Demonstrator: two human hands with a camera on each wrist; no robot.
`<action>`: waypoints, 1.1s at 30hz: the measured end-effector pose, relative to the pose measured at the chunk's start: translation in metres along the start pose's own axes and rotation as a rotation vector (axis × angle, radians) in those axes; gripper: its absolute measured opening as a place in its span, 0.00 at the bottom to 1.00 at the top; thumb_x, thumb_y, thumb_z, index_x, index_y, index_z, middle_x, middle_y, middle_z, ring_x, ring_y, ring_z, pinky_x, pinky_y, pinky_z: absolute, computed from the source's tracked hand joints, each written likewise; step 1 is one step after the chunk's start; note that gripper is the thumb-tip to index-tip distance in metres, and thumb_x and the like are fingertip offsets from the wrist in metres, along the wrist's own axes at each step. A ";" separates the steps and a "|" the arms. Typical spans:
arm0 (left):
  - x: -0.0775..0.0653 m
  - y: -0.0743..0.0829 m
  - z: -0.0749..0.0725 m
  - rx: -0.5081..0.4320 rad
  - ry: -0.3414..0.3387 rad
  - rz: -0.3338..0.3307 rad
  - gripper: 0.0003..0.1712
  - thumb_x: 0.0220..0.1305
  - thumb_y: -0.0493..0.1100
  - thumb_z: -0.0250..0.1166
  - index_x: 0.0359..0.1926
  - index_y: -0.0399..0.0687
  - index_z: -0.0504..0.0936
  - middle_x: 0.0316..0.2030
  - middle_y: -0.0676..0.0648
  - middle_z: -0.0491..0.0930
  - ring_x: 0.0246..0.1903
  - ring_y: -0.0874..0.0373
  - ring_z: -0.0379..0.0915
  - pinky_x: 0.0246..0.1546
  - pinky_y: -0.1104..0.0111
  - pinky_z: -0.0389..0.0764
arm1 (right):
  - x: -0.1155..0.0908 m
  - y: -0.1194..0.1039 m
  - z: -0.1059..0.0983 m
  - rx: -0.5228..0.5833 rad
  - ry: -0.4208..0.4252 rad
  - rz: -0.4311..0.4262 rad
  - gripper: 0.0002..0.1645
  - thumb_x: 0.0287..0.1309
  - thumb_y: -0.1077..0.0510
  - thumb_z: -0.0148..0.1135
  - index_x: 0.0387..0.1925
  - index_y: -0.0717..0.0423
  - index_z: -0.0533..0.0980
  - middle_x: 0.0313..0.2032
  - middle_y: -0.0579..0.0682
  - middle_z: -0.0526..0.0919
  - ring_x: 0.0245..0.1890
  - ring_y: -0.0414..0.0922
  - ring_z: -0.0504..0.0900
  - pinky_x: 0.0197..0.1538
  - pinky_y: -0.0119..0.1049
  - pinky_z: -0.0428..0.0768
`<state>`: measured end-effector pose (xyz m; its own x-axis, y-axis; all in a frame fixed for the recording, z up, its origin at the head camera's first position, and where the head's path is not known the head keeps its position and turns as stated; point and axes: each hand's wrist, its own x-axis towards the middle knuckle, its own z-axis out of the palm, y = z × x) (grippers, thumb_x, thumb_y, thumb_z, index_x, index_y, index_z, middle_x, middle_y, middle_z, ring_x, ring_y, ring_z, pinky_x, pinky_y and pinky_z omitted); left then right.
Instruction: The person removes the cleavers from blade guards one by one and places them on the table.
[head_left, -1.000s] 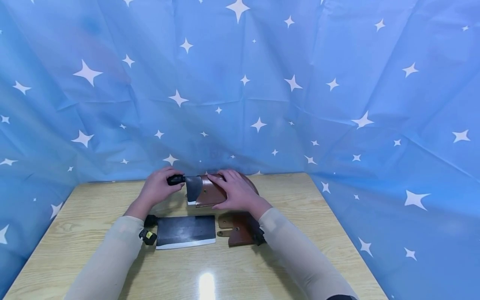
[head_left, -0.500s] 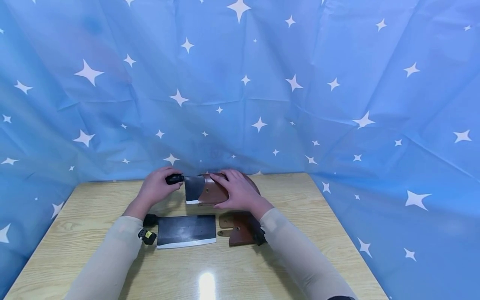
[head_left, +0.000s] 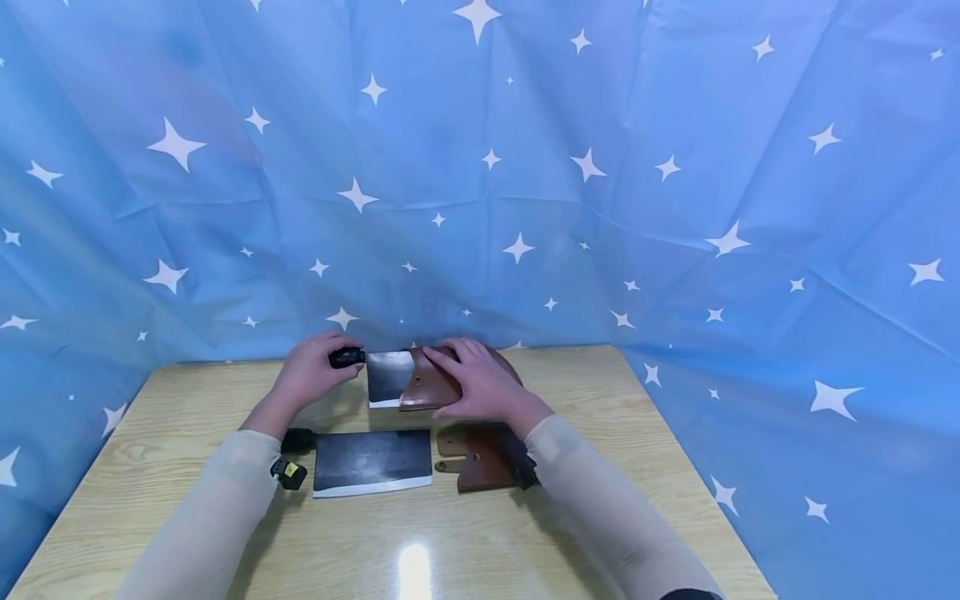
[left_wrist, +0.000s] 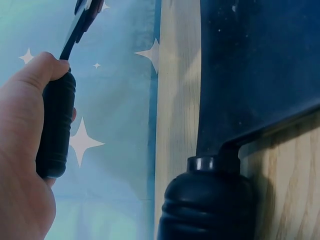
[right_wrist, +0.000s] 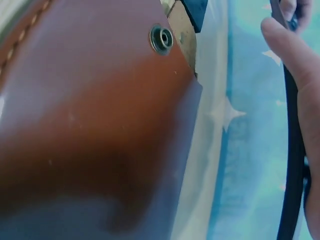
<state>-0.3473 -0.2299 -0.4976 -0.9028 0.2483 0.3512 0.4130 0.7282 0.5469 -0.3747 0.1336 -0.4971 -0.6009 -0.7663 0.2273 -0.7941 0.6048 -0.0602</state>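
In the head view my left hand (head_left: 311, 372) grips the black ribbed handle (left_wrist: 57, 125) of a cleaver (head_left: 387, 379) held above the back of the table. Its dark blade with a bright edge sits partly inside a brown leather sheath (head_left: 429, 385). My right hand (head_left: 483, 383) holds that sheath, thumb on the near face and the other fingers over the top. A second cleaver (head_left: 372, 462) lies bare on the table, nearer to me. To its right lies a second brown sheath (head_left: 483, 460) with straps and a snap button (right_wrist: 161, 39), partly hidden by my right forearm and wrist camera.
A light wood table (head_left: 345, 550) carries everything. Behind and beside it hangs a blue curtain (head_left: 420, 167) with white stars, close to the table's back edge. Small black cameras (head_left: 288, 472) are strapped at my wrists, near the lying cleaver and sheath.
The held cleaver has slid slightly left out of its sheath, so more blade shows. My left hand has shifted a little left and my right hand slightly right. The lying cleaver and sheath stay put.
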 end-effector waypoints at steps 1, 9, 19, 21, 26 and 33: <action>-0.001 0.000 0.000 -0.002 -0.001 0.000 0.24 0.69 0.46 0.79 0.64 0.48 0.90 0.54 0.45 0.84 0.53 0.39 0.83 0.52 0.41 0.84 | -0.001 0.001 -0.001 0.000 0.001 -0.005 0.71 0.55 0.21 0.77 0.90 0.40 0.55 0.81 0.54 0.62 0.80 0.54 0.60 0.82 0.56 0.60; -0.004 0.000 -0.003 0.002 -0.006 0.017 0.23 0.70 0.45 0.79 0.63 0.49 0.89 0.57 0.44 0.85 0.54 0.38 0.83 0.52 0.40 0.84 | -0.010 0.006 0.000 0.023 0.017 -0.019 0.69 0.57 0.27 0.80 0.89 0.44 0.57 0.80 0.55 0.64 0.79 0.53 0.62 0.81 0.55 0.63; -0.007 -0.003 -0.005 -0.012 -0.018 0.021 0.23 0.71 0.46 0.78 0.64 0.49 0.89 0.57 0.45 0.85 0.53 0.39 0.84 0.51 0.42 0.85 | -0.013 0.004 -0.003 0.029 -0.002 -0.014 0.66 0.60 0.27 0.77 0.89 0.43 0.56 0.80 0.51 0.63 0.78 0.51 0.62 0.81 0.52 0.64; -0.007 -0.003 -0.005 -0.009 -0.020 0.018 0.23 0.71 0.46 0.78 0.64 0.49 0.89 0.58 0.45 0.85 0.54 0.39 0.84 0.51 0.42 0.85 | -0.013 0.004 -0.003 0.029 -0.006 -0.015 0.66 0.60 0.26 0.76 0.89 0.43 0.56 0.80 0.51 0.63 0.78 0.51 0.62 0.81 0.52 0.63; -0.007 -0.002 -0.006 -0.005 -0.026 0.014 0.23 0.70 0.47 0.79 0.63 0.49 0.90 0.57 0.44 0.85 0.54 0.39 0.84 0.51 0.42 0.85 | -0.013 0.005 -0.003 0.025 -0.011 -0.023 0.65 0.61 0.25 0.75 0.89 0.44 0.57 0.80 0.53 0.64 0.78 0.51 0.63 0.80 0.51 0.64; -0.007 -0.002 -0.007 -0.013 -0.039 0.005 0.24 0.70 0.46 0.78 0.64 0.46 0.89 0.56 0.44 0.85 0.53 0.39 0.83 0.51 0.42 0.85 | -0.014 0.004 -0.004 0.026 -0.016 -0.016 0.64 0.61 0.26 0.75 0.89 0.43 0.57 0.80 0.51 0.63 0.78 0.50 0.62 0.80 0.51 0.65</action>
<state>-0.3410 -0.2373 -0.4963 -0.9046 0.2764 0.3244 0.4187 0.7186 0.5553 -0.3693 0.1474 -0.4970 -0.5891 -0.7794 0.2133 -0.8057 0.5866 -0.0823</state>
